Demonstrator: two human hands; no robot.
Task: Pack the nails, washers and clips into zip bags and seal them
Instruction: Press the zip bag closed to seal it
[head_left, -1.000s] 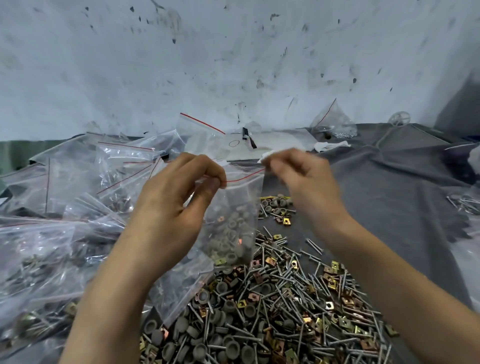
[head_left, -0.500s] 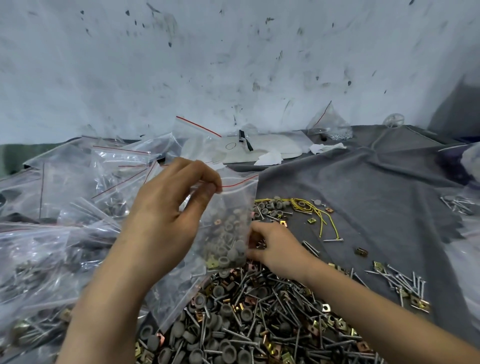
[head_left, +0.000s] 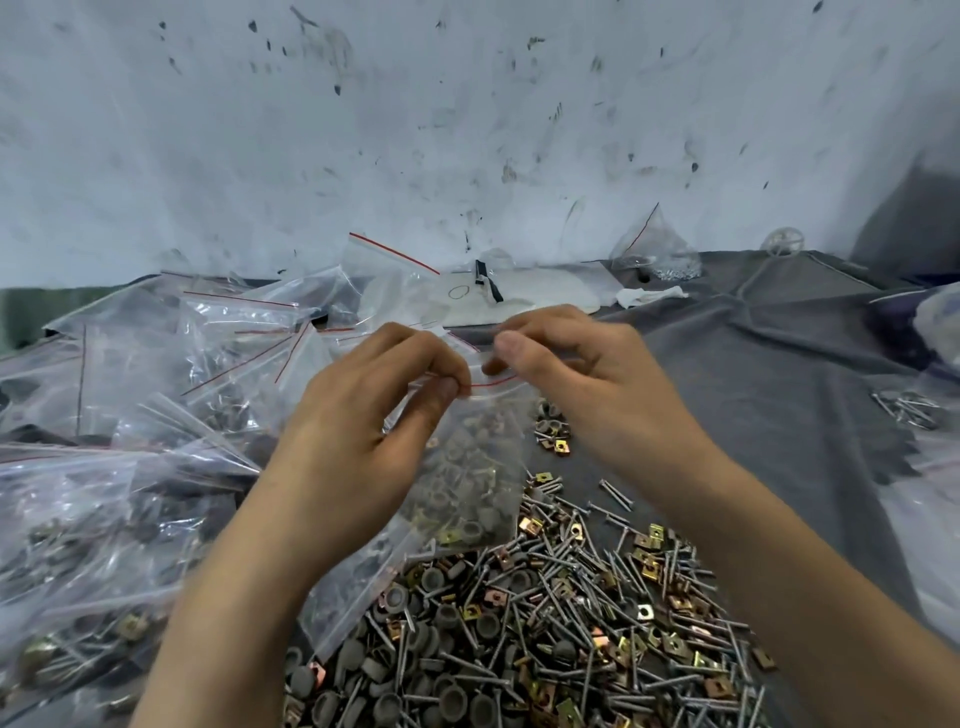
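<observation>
Nearest us, a heap of loose hardware fills the bottom of the view: steel nails (head_left: 561, 587), dark grey cup-shaped washers (head_left: 452, 699) and brass-coloured square clips (head_left: 652, 569), all mixed together on a grey cloth (head_left: 779, 395). Our two bare forearms reach over the heap and hide part of it. To our left lies a deep drift of filled bags (head_left: 93, 530), clear plastic with red zip lines, overlapping one another. One of them slides under our left wrist onto the edge of the heap.

Above the heap we hold the zip bag (head_left: 467, 467) upright, its lower half packed with washers and a few clips; we cannot make out nails inside. The left hand (head_left: 363, 431) pinches the bag's top edge between thumb and forefinger, right at the red zip line. The right hand (head_left: 576, 379) grips the same edge just beside it, fingers curled. The two hands are near each other but apart. We cannot tell whether the bag's bottom touches the heap.

Just behind the bag, a small cluster (head_left: 553, 431) of washers and one clip sits on the cloth, partly hidden by our right hand. Stray nails (head_left: 909, 410) lie well apart at the right edge.

Farther back we see empty bags (head_left: 389, 270), a white sheet (head_left: 545, 291), a crumpled tissue (head_left: 649, 296) and a pointed bag (head_left: 654, 254) with small silvery pieces, all before a scuffed white wall (head_left: 467, 130).
</observation>
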